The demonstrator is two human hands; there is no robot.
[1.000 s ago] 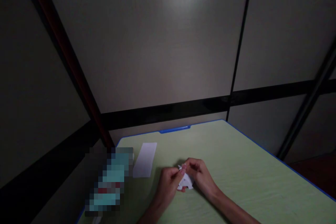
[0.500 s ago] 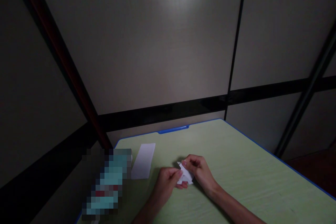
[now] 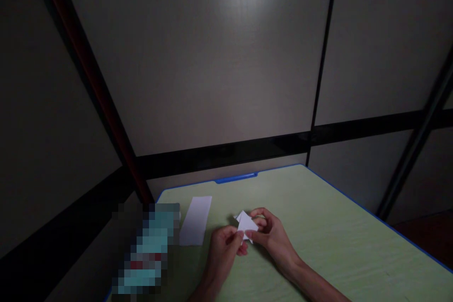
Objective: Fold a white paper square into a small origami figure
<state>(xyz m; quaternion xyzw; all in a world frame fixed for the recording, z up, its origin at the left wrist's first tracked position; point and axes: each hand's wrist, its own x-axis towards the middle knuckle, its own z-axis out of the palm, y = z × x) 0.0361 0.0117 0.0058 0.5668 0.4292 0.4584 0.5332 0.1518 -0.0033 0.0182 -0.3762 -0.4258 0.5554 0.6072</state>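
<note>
A small piece of folded white paper (image 3: 247, 224) is held between both hands, just over the light green table (image 3: 318, 226). It has a pointed top and several overlapping flaps. My left hand (image 3: 225, 245) pinches its lower left edge between thumb and fingers. My right hand (image 3: 272, 234) has its thumb on the lower front of the paper, with the fingers curled behind its right side. The two thumb tips are close together at the bottom edge. Part of the paper's back is hidden by the fingers.
A flat white paper strip (image 3: 196, 221) lies on the table to the left of my hands. Beside it, at the table's left edge, is a pixelated teal object (image 3: 150, 245). A blue handle (image 3: 236, 178) sits on the far edge, before panelled doors (image 3: 226, 66).
The folded paper has been turned so its point faces up and away. My right thumb has moved down from the paper's top to its lower edge. The view has shifted slightly.
</note>
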